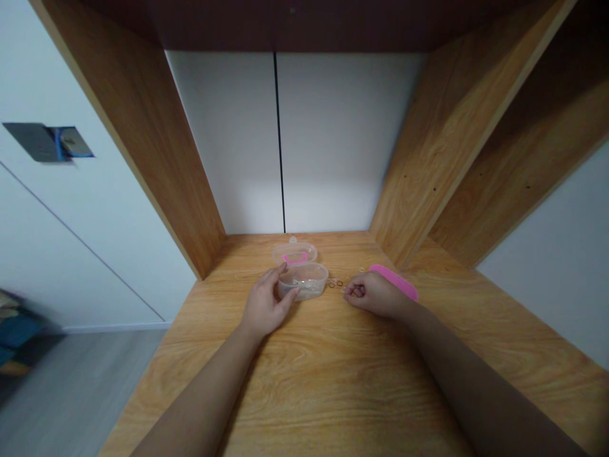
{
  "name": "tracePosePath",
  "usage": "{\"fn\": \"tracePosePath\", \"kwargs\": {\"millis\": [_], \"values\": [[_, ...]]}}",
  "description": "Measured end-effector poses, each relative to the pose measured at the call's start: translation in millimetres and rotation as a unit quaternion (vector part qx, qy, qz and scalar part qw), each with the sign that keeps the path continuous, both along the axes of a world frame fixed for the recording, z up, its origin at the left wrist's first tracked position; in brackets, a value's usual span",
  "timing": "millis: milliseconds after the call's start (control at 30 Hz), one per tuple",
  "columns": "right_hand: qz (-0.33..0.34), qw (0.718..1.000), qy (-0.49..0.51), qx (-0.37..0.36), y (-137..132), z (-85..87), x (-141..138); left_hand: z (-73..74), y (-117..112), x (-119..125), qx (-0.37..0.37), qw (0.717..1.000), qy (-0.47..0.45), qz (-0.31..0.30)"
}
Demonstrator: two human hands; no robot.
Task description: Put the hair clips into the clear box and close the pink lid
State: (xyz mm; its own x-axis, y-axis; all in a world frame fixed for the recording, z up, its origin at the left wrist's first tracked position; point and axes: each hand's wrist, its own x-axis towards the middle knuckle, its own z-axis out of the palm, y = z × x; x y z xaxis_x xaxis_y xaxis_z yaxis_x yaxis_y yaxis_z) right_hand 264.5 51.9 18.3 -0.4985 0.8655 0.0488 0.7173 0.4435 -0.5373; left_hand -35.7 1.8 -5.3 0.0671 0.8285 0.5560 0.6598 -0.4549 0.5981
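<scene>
Near the desk's (309,381) back edge, the left hand (266,301) holds a clear box (311,290) — the right hand (371,293) curls narrow by rings (339,285) — can't tell if holding any

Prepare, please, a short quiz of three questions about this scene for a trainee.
1. Which of the two hands touches the clear container?
2. True or false: the container's lid is closed.
3. What colour is the flat piece beside the right hand? A) blue B) pink C) green

Key:
1. The left hand.
2. False; the lid lies open behind the container.
3. B
</scene>
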Motion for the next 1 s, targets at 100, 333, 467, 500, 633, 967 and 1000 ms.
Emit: {"fn": "tracePosePath", "kwargs": {"millis": [100, 333, 467, 500, 633, 967, 1000], "values": [[0.012, 1.0, 0.001, 0.027, -0.4, 2.5, -0.3, -0.1, -0.2, 0.0, 0.0, 1.0, 0.0, -0.002], [-0.049, 0.997, -0.003, 0.067, 3.4, 4.9, 0.8, 2.8, -1.1, 0.7, 0.002, 1.0, -0.008, -0.007], [-0.046, 0.998, -0.008, 0.045, 6.7, -1.7, 3.2, 5.1, -2.2, 0.8, -0.005, 1.0, -0.006, -0.008], [-0.047, 0.998, -0.01, 0.047, 7.0, -2.6, 3.4, 5.4, -2.3, 0.8, -0.006, 1.0, -0.005, -0.008], [-0.048, 0.996, -0.021, 0.068, 7.0, -3.0, 2.9, 5.0, -1.9, 1.2, -0.008, 1.0, -0.004, -0.009], [-0.029, 0.999, -0.014, 0.04, 6.5, -2.0, 1.3, 1.1, -0.5, 0.9, -0.012, 1.0, -0.006, -0.007], [-0.027, 0.998, -0.019, 0.044, 6.7, -2.2, 1.3, 1.1, -0.5, 0.8, -0.012, 1.0, -0.006, -0.007]]}}
